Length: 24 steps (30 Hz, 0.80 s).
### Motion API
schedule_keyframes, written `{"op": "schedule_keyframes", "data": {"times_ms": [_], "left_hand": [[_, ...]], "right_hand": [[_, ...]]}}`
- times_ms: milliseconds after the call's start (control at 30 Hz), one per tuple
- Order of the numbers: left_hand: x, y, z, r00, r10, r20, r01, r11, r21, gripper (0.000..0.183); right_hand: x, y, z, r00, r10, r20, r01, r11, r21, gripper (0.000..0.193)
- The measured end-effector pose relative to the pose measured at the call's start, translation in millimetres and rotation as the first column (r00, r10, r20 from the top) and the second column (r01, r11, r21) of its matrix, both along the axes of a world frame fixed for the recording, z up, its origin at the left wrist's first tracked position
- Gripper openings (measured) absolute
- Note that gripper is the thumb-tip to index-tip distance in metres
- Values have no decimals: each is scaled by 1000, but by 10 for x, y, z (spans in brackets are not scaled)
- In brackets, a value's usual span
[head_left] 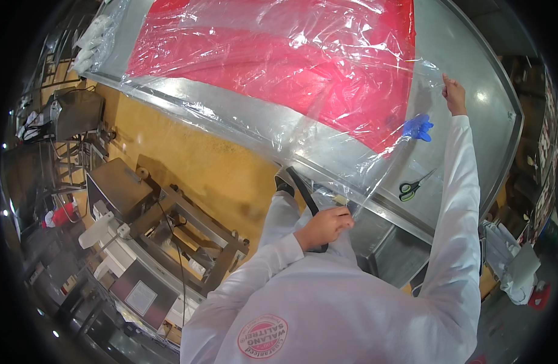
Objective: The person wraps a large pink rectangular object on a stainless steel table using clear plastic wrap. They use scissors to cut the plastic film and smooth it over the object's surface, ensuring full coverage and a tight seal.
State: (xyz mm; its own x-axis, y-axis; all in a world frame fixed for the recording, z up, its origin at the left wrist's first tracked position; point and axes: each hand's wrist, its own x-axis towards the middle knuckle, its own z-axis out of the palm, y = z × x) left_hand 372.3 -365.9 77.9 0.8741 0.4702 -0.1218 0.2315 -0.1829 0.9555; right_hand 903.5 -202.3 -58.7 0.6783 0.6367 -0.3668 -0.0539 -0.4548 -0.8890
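A large clear plastic sheet (291, 127) spreads with creases over red plastic sheeting (261, 67) on a steel table (485, 121). My right hand (453, 96), arm stretched forward, pinches the clear sheet near its right corner. Close to my body, my left hand (325, 227) is closed, fingers curled, where the clear sheet's near edge comes down past the table rim. Beside the left hand runs a dark strip (303, 189), partly behind it. A blue glove (418, 127) lies at the red sheeting's right edge. Scissors with green and black handles (415, 187) rest nearer to me.
At the table's far left sits a clear bag with white contents (94, 42). A metal frame (197, 224) and a brown box-like unit (121, 189) stand on the yellow floor (188, 164) to my left. White plastic bags (512, 261) hang at the right.
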Motion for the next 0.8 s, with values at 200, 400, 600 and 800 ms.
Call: {"op": "schedule_keyframes", "data": {"times_ms": [200,400,600,800], "left_hand": [[134,-89,5,995,-93,-26,88,983,-161,9],[-31,-278,-280,987,-149,-57,144,986,-81,12],[-621,-146,-208,942,-316,-114,326,941,87,17],[-1138,899,-747,835,537,-117,-496,828,260,24]], "right_hand": [[-493,-479,41,978,-206,-10,207,976,67,31],[-2901,-1685,613,912,193,363,-177,981,-79,20],[-4702,-1279,790,789,586,184,-461,763,-453,51],[-5005,-1336,-258,892,355,278,-283,921,-269,34]]}}
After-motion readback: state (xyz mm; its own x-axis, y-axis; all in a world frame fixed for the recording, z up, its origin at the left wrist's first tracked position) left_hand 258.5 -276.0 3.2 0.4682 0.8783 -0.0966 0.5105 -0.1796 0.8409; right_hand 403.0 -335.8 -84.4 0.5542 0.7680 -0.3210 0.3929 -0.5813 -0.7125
